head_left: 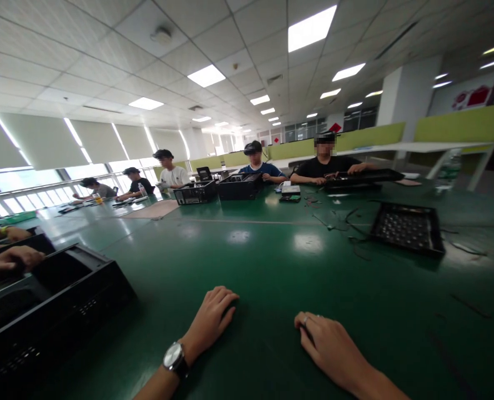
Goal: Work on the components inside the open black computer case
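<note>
My left hand (214, 315) rests on the green table (267, 266), palm down, fingers stretched forward and the thumb apart. A wristwatch (173, 355) with a pale dial sits on that wrist. To the right, my right hand (330, 344) lies on the same surface, fingers loosely bent, a gap between thumb and forefinger, a ring on one finger. Neither hand holds anything that I can see. Left of my left hand stands a black computer case (100, 294), and another person's hand (15, 261) reaches over it.
A black perforated tray-like panel (409, 225) lies at the right, with dark cables (350, 222) beside it. Across the table several people sit by black computer cases (240, 186). A plastic bottle (449, 166) stands at the far right.
</note>
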Demonstrator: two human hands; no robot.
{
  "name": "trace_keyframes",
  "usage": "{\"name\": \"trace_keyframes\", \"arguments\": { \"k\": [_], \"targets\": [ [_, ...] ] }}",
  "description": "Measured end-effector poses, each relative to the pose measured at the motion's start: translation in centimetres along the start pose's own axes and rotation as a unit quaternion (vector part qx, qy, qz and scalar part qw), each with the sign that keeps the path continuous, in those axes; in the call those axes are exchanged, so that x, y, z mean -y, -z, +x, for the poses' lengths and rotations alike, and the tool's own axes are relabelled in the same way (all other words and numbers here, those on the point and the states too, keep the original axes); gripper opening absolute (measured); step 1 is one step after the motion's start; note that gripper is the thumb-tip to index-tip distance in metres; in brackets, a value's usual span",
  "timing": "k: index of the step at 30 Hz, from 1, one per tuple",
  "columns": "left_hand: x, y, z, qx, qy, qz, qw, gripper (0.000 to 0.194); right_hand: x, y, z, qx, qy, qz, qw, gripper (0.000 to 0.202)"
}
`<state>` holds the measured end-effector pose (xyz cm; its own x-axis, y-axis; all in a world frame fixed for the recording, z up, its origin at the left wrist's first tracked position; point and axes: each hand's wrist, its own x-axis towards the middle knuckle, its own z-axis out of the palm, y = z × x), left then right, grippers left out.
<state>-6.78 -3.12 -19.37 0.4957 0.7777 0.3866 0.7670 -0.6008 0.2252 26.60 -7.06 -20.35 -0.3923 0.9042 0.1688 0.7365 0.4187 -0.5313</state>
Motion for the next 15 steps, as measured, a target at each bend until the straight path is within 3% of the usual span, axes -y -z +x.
{"name": "trace_keyframes", "arguments": {
  "k": [5, 9, 12, 15],
  "targets": [
    [1.9, -0.1, -1.2, -0.033, 0.029, 0.004, 0.999, 0.028, 0.5, 0.5, -0.1, 0.01, 0.001, 0.009, 1.0, 0.034],
    [1.9, 0.6, -0.8, -0.096, 0.009, 0.027, 0.995, 0.028, 1.1, 0.7, -0.3, 0.008, 0.006, 0.002, 1.0, 0.039],
    [2.2, 3.5, 2.9, -0.135, 0.017, 0.092, 0.986, 0.03, 1.3, 0.7, -0.4, 0.012, 0.01, -0.01, 1.0, 0.039],
    [4.2, 8.4, 9.2, -0.176, 0.097, 0.143, 0.969, 0.038, 1.4, 0.6, -0.4, 0.016, 0.011, -0.02, 1.0, 0.036]
  ]
}}
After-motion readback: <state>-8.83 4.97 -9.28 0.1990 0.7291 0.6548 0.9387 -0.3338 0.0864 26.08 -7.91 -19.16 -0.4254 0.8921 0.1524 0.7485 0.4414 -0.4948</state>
